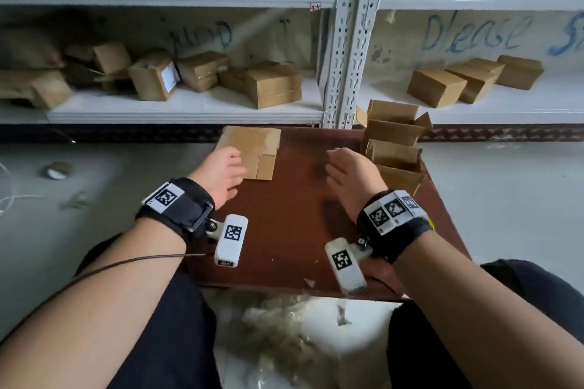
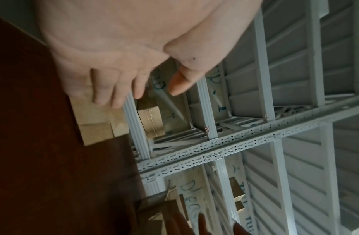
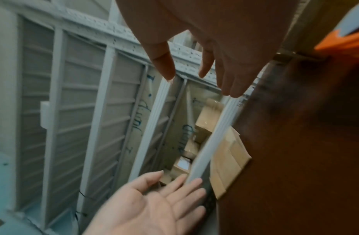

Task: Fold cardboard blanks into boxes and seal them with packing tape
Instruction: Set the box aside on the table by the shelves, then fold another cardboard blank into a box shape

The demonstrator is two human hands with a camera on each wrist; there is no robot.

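Brown wood makes up the small table (image 1: pixel 294 230) in front of the seated person, and every place below is given relative to it. At its far left corner lies a flat cardboard blank (image 1: pixel 252 151), partly overhanging the edge. The left hand (image 1: pixel 221 172) hovers at the blank's near left side, fingers straight and relaxed, holding nothing; whether the fingertips (image 2: pixel 106 95) touch the cardboard cannot be told from any view. Over the table's far middle the right hand (image 1: pixel 350 177) is spread with loose, extended fingers, also holding nothing, just beside a row of folded open-topped boxes (image 1: pixel 395 148) that stands along the table's far right edge. Beyond the table a white metal shelving rack (image 1: pixel 347 41) carries several closed cardboard boxes (image 1: pixel 271 84). On the grey floor to the table's left lies a roll of tape (image 1: pixel 57 170). Below the table's near edge, between the person's knees, sits crumpled clear plastic (image 1: pixel 284 325).
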